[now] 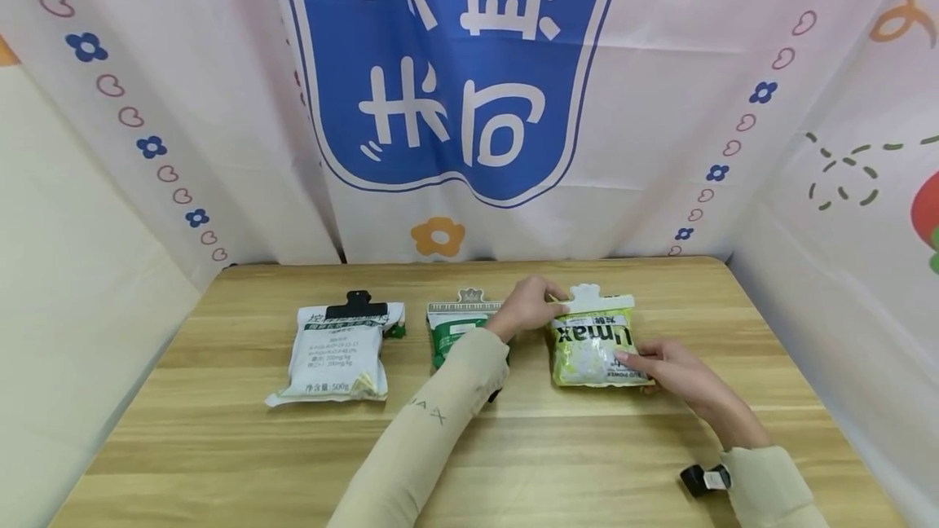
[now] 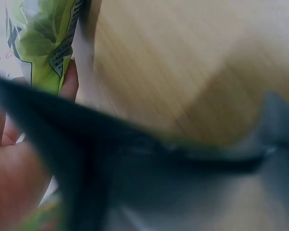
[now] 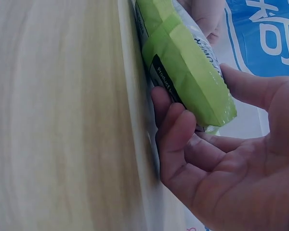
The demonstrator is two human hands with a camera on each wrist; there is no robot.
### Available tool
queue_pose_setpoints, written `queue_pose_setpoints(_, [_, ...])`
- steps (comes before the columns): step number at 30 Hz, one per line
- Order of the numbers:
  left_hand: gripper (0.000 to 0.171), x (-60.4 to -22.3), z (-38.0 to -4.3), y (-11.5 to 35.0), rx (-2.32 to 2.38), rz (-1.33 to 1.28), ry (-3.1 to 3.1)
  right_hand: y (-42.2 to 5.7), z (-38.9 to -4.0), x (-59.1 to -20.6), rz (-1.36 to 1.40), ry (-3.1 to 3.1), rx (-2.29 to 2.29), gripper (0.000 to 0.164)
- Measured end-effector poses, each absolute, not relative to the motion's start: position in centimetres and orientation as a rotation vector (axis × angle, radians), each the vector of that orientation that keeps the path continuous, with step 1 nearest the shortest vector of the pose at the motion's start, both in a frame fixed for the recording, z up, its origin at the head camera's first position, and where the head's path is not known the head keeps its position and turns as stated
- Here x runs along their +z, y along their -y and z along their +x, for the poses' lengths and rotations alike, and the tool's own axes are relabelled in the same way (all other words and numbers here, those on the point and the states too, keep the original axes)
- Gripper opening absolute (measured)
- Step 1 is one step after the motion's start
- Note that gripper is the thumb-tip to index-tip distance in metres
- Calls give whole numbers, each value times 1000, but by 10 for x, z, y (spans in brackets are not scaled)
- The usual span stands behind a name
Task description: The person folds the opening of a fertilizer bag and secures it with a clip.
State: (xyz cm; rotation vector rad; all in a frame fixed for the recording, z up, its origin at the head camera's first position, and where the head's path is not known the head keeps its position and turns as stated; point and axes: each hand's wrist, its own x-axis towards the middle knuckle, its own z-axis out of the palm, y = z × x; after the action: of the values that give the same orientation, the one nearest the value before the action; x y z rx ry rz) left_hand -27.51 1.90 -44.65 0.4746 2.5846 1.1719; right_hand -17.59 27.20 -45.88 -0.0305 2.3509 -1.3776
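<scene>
A yellow-green and white bag marked "Umax" has a white clip across its top edge. My left hand pinches the bag's upper left corner by the clip's end; in the left wrist view that hand shows at the left, with fingers at the bag. My right hand grips the lower right corner, thumb on the front. The right wrist view shows its curled fingers beneath the green bag. Whether the bag touches the table is hard to tell.
A green and white bag with a pale clip lies partly under my left forearm. Farther left lies a white 500g bag with a black clip. The wooden table meets a printed curtain behind.
</scene>
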Motion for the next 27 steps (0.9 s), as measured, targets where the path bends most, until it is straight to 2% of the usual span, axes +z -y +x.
queue_pose_setpoints(3, [24,-448,-276,-21,1164,498,-2600,-272,-176,-460,-33,-2335,-1388,36])
queue_pose_setpoints(10, [20,-454,-279,-28,1183,458,-2617,-274,-177,-458,-22,-2309,-1352,43])
queue_pose_setpoints(27, [21,-448,-271,-35,1071,334,-2657,-282,-172,-455,-4,-2322,-1261,47])
